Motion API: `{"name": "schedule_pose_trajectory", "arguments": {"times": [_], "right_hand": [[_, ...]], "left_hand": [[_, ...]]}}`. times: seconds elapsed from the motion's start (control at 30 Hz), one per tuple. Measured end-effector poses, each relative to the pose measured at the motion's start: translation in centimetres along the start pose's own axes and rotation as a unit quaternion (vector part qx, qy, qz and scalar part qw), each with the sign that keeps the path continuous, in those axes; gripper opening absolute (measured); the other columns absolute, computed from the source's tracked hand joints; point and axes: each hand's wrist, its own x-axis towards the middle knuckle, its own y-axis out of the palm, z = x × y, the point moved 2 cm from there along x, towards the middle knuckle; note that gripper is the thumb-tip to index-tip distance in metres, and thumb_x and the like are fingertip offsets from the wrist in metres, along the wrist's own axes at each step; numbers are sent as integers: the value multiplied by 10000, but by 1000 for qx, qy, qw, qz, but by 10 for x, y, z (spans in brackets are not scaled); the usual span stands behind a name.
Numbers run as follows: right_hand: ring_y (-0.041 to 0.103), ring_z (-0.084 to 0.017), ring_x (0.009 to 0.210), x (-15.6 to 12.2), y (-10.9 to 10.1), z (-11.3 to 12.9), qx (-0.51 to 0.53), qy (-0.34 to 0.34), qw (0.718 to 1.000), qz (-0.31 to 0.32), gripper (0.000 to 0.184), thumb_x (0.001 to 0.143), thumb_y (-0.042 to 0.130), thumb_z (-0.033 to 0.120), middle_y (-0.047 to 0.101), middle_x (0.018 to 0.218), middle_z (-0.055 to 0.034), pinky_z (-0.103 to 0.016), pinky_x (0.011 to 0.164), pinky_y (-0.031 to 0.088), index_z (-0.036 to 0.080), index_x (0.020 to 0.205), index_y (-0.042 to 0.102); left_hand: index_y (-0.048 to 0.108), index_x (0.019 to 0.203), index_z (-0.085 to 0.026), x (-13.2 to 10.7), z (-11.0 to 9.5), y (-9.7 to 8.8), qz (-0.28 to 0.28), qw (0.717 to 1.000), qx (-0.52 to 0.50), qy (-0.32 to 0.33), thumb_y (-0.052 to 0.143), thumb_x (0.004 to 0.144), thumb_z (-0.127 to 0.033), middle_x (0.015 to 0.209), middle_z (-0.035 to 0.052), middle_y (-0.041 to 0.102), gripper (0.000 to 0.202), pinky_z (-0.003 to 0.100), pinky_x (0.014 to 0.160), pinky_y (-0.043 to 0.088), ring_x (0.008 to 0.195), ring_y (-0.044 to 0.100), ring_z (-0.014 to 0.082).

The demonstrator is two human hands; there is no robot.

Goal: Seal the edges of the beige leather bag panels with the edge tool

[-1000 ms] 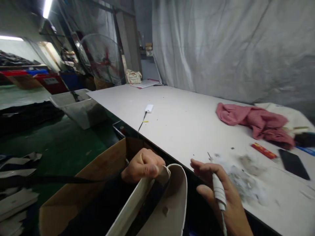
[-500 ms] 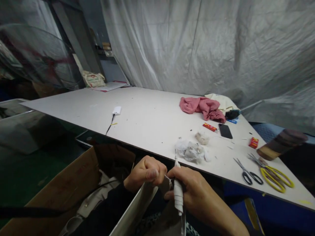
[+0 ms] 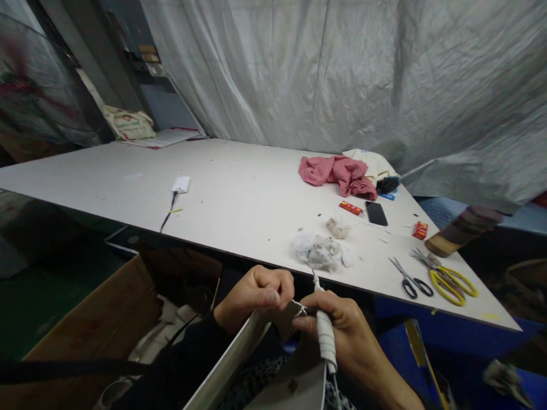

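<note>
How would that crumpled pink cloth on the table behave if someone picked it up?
Probably floppy: the pink cloth lies in soft folds on the table. Likely light, since it bunches loosely. It should drag rather than roll if pushed.

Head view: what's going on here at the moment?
A person is working below the near edge of a white table. The left hand pinches the top edge of an off-white panel, and the right hand grips a white-wrapped tool with a cord, right beside that pinched edge. Black scissors, a wad of white scraps and a pink cloth lie on the table; a cardboard box stands at the left.
</note>
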Motion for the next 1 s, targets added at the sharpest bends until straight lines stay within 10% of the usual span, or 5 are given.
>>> {"name": "schedule_pose_trajectory", "arguments": {"times": [0.1,0.2,0.63,0.87,1.0], "right_hand": [[584,-143,637,-11,2,-9,4,29,998,-60,136,898,757,315,697,725,6,-232,576,443,206,817,755],[573,-147,620,-19,6,-16,-26,37,991,-126,171,921,716,337,680,706,-1,-229,535,423,208,811,738],[668,-155,621,-1,9,-27,-29,19,987,-158,347,1048,547,401,702,678,-4,-214,541,484,217,820,733],[765,-239,1024,0,-28,-70,-15,55,960,-273,349,1075,494,460,805,1064,-71,-343,920,609,237,1300,641],[748,-206,830,11,-49,-97,-59,66,953,-291,436,1074,481,490,783,983,-59,-320,794,620,223,1374,651]], "left_hand": [[743,992,-198,0,-9,8,-14,992,91,-90,864,724,-325,1236,75,641,320,326,861,488,993,614,217],[675,1289,-229,-1,-18,18,46,962,187,-194,756,811,-312,1244,81,673,492,384,957,483,1109,624,271],[752,962,-161,19,8,10,-103,927,230,-280,750,741,-223,786,-9,687,230,264,685,441,740,585,167],[712,766,-140,22,26,-12,-162,933,162,-276,812,735,-405,639,-17,607,285,243,586,351,591,474,120],[711,776,-147,27,42,-19,-172,923,150,-311,818,753,-483,612,-9,604,353,241,535,312,543,467,120]]}}
